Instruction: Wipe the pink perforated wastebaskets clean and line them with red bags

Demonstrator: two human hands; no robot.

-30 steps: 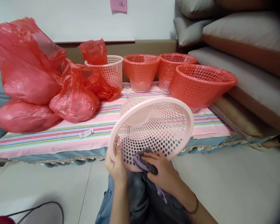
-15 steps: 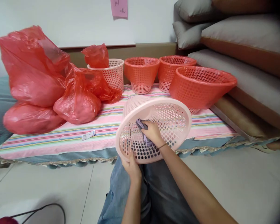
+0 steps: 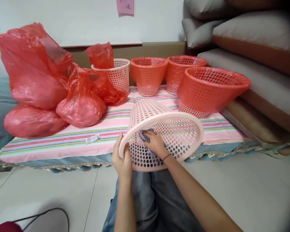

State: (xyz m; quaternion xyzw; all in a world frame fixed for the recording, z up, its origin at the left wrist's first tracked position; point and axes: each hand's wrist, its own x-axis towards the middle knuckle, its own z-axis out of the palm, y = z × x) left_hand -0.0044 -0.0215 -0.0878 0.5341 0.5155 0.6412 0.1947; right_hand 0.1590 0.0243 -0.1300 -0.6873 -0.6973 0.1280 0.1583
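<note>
A pale pink perforated plastic basket [image 3: 147,111] lies tipped on its side above my knees, its mouth facing me. My left hand [image 3: 122,158] grips the rim at the lower left, thumb inside and fingers outside. Inside the basket, my right hand [image 3: 156,143] presses a crumpled purple-grey cloth [image 3: 145,135] against the inner wall. Part of the cloth hangs below the fingers, seen against the holes.
Red-lined baskets [image 3: 148,75] stand behind, one tilted [image 3: 207,93] at the right. A pink basket [image 3: 120,75] has a red bag on it. Full red plastic bags [image 3: 79,106] sit left, near a white packet [image 3: 92,139]. Cushions [image 3: 256,32] are stacked at right.
My left hand has moved left and up along the rim. The basket has turned slightly, its mouth tilting further downward. My right hand has shifted a little lower with the cloth.
</note>
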